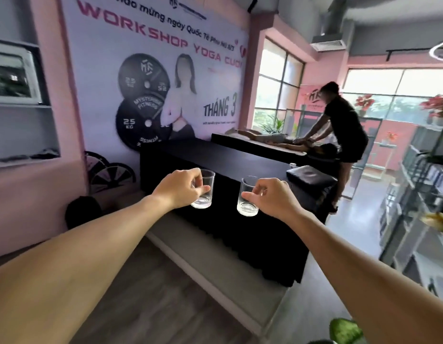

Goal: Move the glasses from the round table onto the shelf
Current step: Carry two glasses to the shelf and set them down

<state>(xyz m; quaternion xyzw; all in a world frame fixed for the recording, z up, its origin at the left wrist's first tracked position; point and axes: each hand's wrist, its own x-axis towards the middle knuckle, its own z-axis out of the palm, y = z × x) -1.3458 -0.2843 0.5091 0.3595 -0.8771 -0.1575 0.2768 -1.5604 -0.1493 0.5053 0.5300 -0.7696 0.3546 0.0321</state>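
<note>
Both arms reach forward in the head view, each carrying a clear empty drinking glass upright in the air. My left hand (180,188) pinches the left glass (203,194) by its side, thumb and fingers around the wall. My right hand (270,196) grips the right glass (247,201) the same way. The two glasses hang about a hand's width apart, in front of a black-draped bed. A white wall shelf (22,105) with recessed compartments is at the far left. No round table is in view.
A long black-covered massage bed (215,165) stands straight ahead, and a second one behind it where a person in black (344,125) bends over someone lying down. A pink wall with a large banner (160,70) runs left. Metal racks (414,184) line the right. Wooden floor lies below.
</note>
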